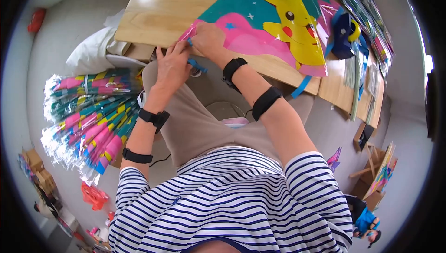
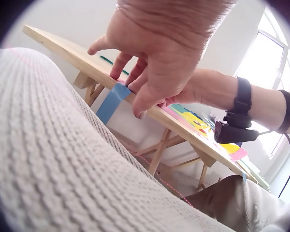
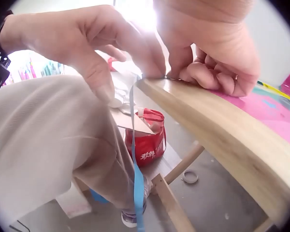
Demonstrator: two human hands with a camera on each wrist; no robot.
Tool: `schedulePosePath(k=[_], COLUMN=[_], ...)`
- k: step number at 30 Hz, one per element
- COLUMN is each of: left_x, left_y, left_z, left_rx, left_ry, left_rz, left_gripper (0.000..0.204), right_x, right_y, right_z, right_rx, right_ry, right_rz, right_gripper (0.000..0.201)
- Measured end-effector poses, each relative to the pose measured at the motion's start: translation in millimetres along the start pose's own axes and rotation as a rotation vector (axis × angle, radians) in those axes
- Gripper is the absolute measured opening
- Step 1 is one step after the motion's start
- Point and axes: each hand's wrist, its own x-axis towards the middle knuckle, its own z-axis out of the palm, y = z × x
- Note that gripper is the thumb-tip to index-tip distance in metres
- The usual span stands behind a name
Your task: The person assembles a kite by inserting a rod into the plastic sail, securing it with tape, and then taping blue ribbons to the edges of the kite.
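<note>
One printed sheet (image 1: 251,37), pink and teal with a yellow cartoon figure, lies on the wooden table (image 1: 160,11). Its pink left corner is at the near edge, directly by your fingers.

Left hand (image 1: 171,69): your fingers extend to the table edge and touch the blue ribbon (image 2: 112,104). Your thumb stands apart from the ribbon; the hand is not closed.

Right hand (image 1: 209,39): your fingers are curled over the sheet's pink corner. Your thumb and index finger pinch the ribbon at the edge. From there, its free length hangs down past the table in front of your leg.

A second blue strip (image 1: 302,87) hangs over the near edge, beside the sheet's right corner. Plastic-wrapped bundles (image 1: 93,118) in similar colors are stacked on your left.

In the right wrist view, a red bag (image 3: 150,137) stands below table height. A pale ring (image 3: 190,177) lies on the floor near a wooden table leg.
</note>
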Motion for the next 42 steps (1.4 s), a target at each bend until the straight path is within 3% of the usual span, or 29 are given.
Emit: schedulePosePath(k=[2, 6, 10, 13, 15, 18, 19, 22, 25, 26, 28, 31, 34, 35, 37, 38, 39, 40, 42], left_x=[-1, 8, 35, 55, 64, 64, 64, 78, 89, 94, 105, 125, 118, 110, 80, 68, 56, 47, 47], left_y=[3, -1, -13, -16, -22, -23, -31, -46, -79, -95, -118, -160, -208, -213, -215, -220, -236, -251, -245], left_z=[-9, -18, -15, -15, -24, -32, -28, -15, -11, -13, -37, -59, -78, -91, -108, -113, -111, -110, -106], left_rx=[-0.022, -0.283, -0.411, -0.586, -0.42, -0.244, -0.212, -0.131, -0.088, -0.082, -0.08, -0.577, -0.27, -0.09, -0.258, -0.256, -0.089, 0.064, -0.001], left_ry=[-0.057, 0.043, 0.225, 0.221, 0.17, 0.187, 0.209, 0.256, 0.237, 0.223, 0.161, -0.251, 0.0, -0.002, 0.042, -0.004, -0.027, -0.005, 0.14], left_rz=[-0.058, -0.123, -0.099, -0.234, -0.345, -0.424, -0.421, -0.447, -0.426, -0.402, -0.377, -0.328, -0.371, -0.442, -0.544, -0.746, -0.789, -0.769, -0.737], left_gripper=[0.054, 0.047, 0.025, 0.019, 0.022, 0.022, 0.021, 0.021, 0.021, 0.021, 0.017, 0.013, 0.013, 0.018, 0.022, 0.023, 0.021, 0.017, 0.013], right_x=[-8, -21, -30, -44, -49, -53, -58, -53, -48, -48, -49, -53, -53, -51, -53, -51, -51, -51, -50], right_y=[11, 94, 149, 188, 212, 230, 233, 230, 211, 211, 217, 230, 247, 262, 264, 266, 263, 258, 243], right_z=[-19, -85, -184, -224, -232, -239, -234, -211, -211, -211, -212, -208, -191, -184, -189, -190, -193, -195, -202], right_rx=[0.079, -0.18, -0.662, -0.63, -0.51, -0.266, -0.234, -0.019, 0.056, 0.012, -0.085, -0.113, -0.083, -0.015, 0.052, 0.053, -0.008, -0.077, -0.084], right_ry=[0.027, 0.334, 0.414, 0.408, 0.408, 0.244, 0.292, 0.281, 0.117, 0.166, 0.26, 0.249, 0.262, 0.285, 0.244, 0.214, 0.193, 0.18, 0.148], right_rz=[-0.032, -0.2, 0.046, 0.238, 0.345, 0.405, 0.328, 0.35, 0.301, 0.285, 0.256, 0.221, 0.144, 0.155, 0.114, 0.1, 0.129, 0.165, 0.214], right_gripper=[0.02, 0.023, 0.042, 0.046, 0.045, 0.045, 0.042, 0.037, 0.033, 0.032, 0.031, 0.026, 0.029, 0.03, 0.032, 0.032, 0.032, 0.033, 0.033])
